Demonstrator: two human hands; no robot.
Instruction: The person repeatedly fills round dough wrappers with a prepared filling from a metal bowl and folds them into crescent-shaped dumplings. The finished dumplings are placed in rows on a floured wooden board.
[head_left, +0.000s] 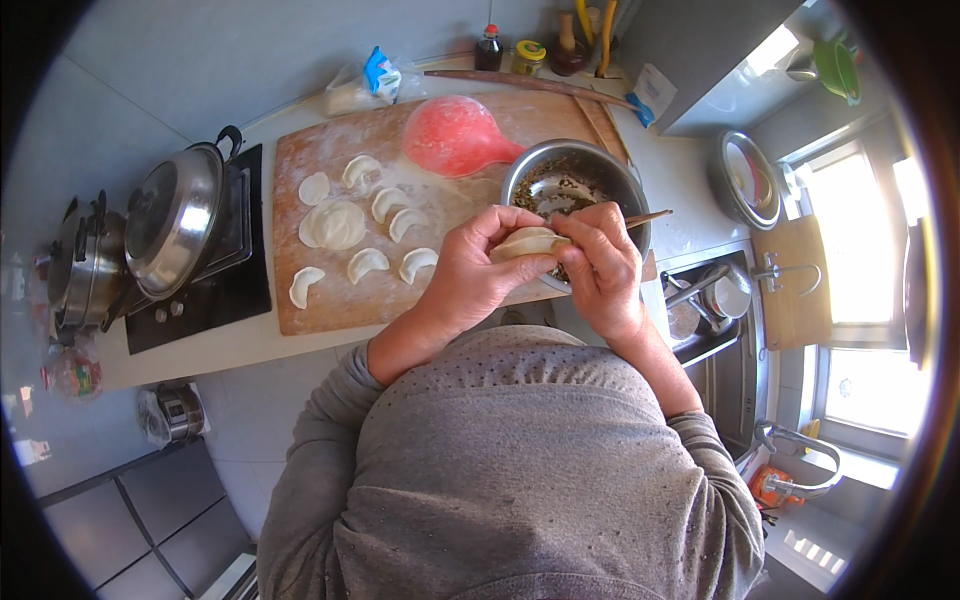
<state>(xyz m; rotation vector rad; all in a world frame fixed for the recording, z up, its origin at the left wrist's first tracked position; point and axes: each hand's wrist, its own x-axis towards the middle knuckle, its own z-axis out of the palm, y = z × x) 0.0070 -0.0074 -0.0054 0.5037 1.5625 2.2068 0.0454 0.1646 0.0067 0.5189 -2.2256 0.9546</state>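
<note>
Between my two hands is a dumpling (525, 243) with a folded, pale dough wrapper. My left hand (480, 262) cups it from the left, thumb along the near side. The fingertips of my right hand (604, 266) pinch its right end. Both hands hover over the near rim of a steel bowl (521, 169), which has dark chopped filling (570, 187) inside. Several finished dumplings (367, 264) lie on the floured wooden board (457, 202) to the left. Among them rest a stack of round wrappers (335, 225) and a single wrapper (314, 188).
A red flour-dusted ladle or scoop (454, 135) lies behind the bowl. Chopsticks (649, 218) stick out at the bowl's right. On the left, a lidded pan (176, 221) stands on the black stove (251, 277). To the right is a sink (720, 390). A long wooden stick (525, 80) lies along the board's back.
</note>
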